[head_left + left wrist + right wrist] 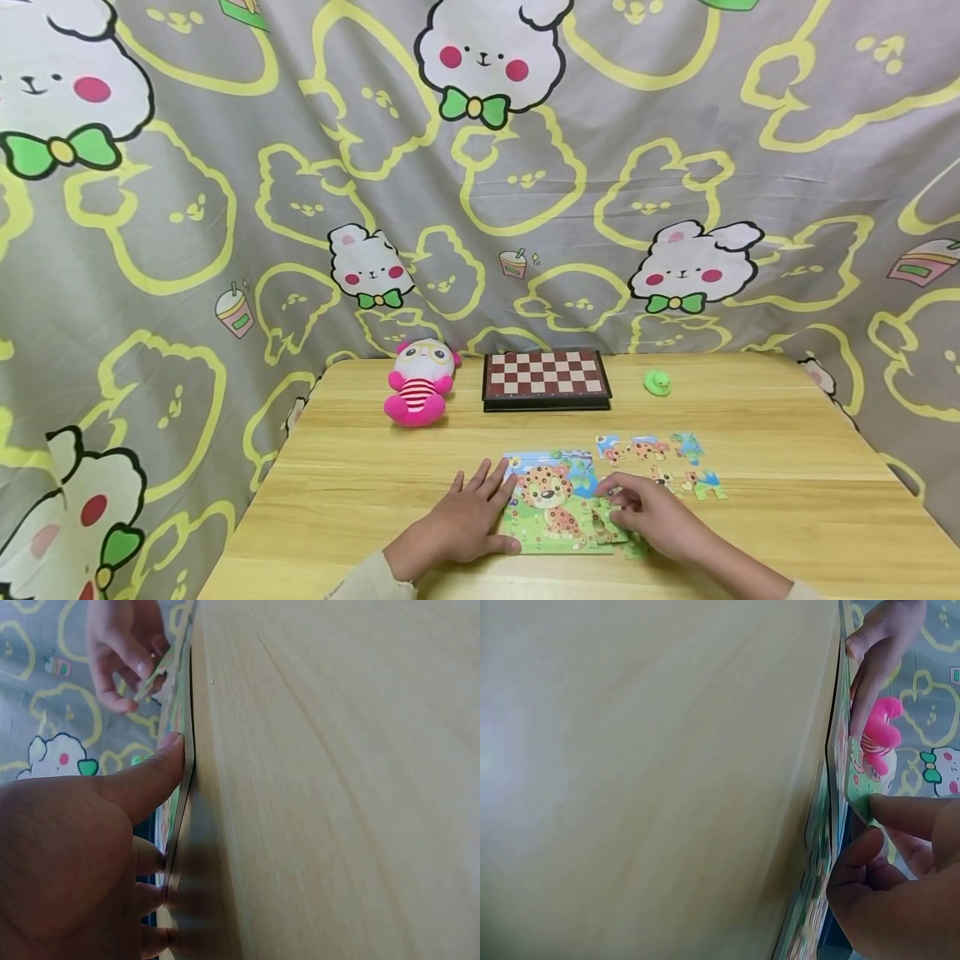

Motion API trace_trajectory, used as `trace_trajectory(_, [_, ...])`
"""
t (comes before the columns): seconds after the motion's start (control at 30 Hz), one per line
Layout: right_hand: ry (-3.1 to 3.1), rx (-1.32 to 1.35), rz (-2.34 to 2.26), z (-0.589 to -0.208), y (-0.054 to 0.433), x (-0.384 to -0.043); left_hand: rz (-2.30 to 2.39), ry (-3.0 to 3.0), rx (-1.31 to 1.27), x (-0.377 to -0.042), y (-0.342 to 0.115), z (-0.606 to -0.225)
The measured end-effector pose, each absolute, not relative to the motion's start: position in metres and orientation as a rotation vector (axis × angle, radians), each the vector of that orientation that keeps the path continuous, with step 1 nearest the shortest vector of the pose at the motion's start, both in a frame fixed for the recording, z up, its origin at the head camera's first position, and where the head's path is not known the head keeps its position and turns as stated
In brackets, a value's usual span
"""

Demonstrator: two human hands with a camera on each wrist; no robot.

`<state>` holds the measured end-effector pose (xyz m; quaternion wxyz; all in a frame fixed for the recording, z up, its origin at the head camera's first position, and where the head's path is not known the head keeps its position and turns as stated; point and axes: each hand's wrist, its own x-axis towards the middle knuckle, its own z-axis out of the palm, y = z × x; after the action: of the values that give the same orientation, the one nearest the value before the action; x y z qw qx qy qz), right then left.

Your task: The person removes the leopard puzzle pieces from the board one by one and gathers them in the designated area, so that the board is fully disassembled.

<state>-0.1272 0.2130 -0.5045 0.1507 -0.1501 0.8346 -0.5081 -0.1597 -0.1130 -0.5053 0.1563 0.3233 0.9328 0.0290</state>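
A jigsaw puzzle (547, 521) with a spotted leopard cub on grass lies flat near the front of the table. At its left edge rests my left hand (468, 521), fingers spread and fairly straight; in the left wrist view the thumb (154, 776) touches the puzzle's edge. My right hand (660, 517) pinches a green puzzle piece (860, 780) between thumb and fingers, over the puzzle's lower right part. That piece is tilted in the right wrist view. Loose puzzle pieces (648, 448) lie to the right, some partly hidden behind the right hand.
Along the back of the wooden table (337, 483) stand a pink panda plush (416, 392), a checkered board box (546, 373) and a small green duck toy (657, 383). A grey patterned curtain (420, 200) hangs behind the table.
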Motion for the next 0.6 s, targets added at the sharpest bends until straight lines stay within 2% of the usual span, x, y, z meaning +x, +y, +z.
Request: trace_trajectory(0.6, [2.354, -0.379, -1.519, -0.506, 0.267, -0.113, 0.111, 2.649, 0.932, -0.161, -0.113, -0.506])
